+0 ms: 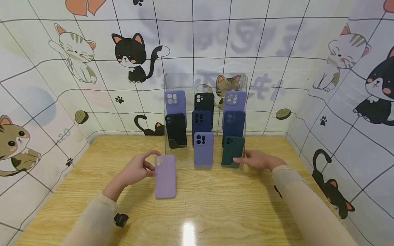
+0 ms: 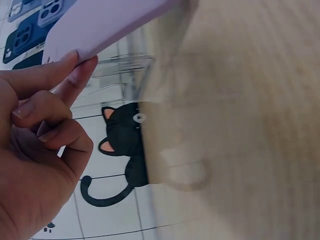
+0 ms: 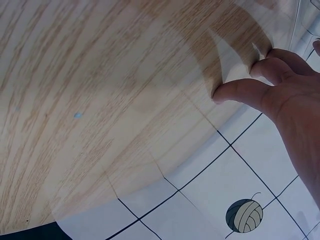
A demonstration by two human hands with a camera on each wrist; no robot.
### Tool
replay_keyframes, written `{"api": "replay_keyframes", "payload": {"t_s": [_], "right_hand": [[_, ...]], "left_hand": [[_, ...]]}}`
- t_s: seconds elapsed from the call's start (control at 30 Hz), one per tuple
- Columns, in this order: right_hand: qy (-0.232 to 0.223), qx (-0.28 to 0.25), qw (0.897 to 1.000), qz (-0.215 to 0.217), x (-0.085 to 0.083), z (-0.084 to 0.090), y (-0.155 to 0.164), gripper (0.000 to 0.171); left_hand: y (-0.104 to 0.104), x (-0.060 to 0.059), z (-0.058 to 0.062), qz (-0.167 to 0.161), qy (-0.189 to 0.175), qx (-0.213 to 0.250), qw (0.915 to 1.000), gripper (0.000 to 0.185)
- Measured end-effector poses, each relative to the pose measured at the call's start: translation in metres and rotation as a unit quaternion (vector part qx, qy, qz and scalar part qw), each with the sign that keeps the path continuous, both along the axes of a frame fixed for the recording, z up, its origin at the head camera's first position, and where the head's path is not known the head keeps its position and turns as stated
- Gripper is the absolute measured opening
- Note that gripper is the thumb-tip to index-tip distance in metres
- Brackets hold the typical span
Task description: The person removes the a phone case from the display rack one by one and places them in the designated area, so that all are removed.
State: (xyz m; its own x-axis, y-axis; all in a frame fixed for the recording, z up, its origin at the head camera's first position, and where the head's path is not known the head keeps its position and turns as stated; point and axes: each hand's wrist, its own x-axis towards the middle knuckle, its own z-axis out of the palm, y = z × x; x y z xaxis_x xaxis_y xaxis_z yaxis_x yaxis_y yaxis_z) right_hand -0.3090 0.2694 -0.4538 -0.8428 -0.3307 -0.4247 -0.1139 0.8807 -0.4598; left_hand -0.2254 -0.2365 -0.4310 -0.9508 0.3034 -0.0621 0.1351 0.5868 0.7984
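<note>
My left hand (image 1: 135,171) pinches a lilac phone case (image 1: 165,177) by its left edge, thumb in front. The case stands upright, back facing me, just in front of the left part of a clear display stand (image 1: 204,80). In the left wrist view, the left hand's fingertips (image 2: 75,60) meet the edge of the same lilac case (image 2: 107,22). At the stand's lower right corner, my right hand (image 1: 260,160) holds on, its thumb across the front over a dark green phone case (image 1: 233,150). The right wrist view has the right hand's fingers (image 3: 240,92) low against the table.
The stepped stand bears several cases: purple (image 1: 176,102), black (image 1: 176,131) and navy (image 1: 202,121), plus a lavender one (image 1: 204,150) in the lower middle. It stands on a wooden table (image 1: 197,208) by a cat-patterned wall covering (image 1: 184,41). A small black object (image 1: 121,219) shows by the left sleeve.
</note>
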Motion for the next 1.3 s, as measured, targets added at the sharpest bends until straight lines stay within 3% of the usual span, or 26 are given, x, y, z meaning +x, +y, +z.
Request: {"api": "replay_keyframes", "payload": {"t_s": [0.17,0.43,0.7,1.03,1.3], "right_hand": [[0.001,0.002,1.0,0.0,0.001,0.001,-0.001,0.118],[0.0,-0.004,1.0,-0.005,-0.001,-0.002,0.001,0.118],[0.003,-0.004,1.0,-0.005,0.0,-0.003,0.0,0.118],[0.006,-0.004,1.0,-0.005,0.0,-0.002,0.0,0.118],[0.006,-0.006,1.0,-0.005,0.001,-0.002,0.0,0.117]], "left_hand": [[-0.002,0.003,-0.015,-0.017,-0.029,-0.012,0.9994,0.068],[0.0,0.001,-0.026,-0.074,-0.073,-0.045,0.9936,0.069],[0.004,-0.005,-0.03,-0.097,-0.127,-0.029,0.9868,0.064],[0.01,-0.013,-0.033,-0.11,-0.145,-0.03,0.9828,0.062],[0.013,-0.01,-0.026,-0.103,-0.162,-0.028,0.9809,0.064]]}}
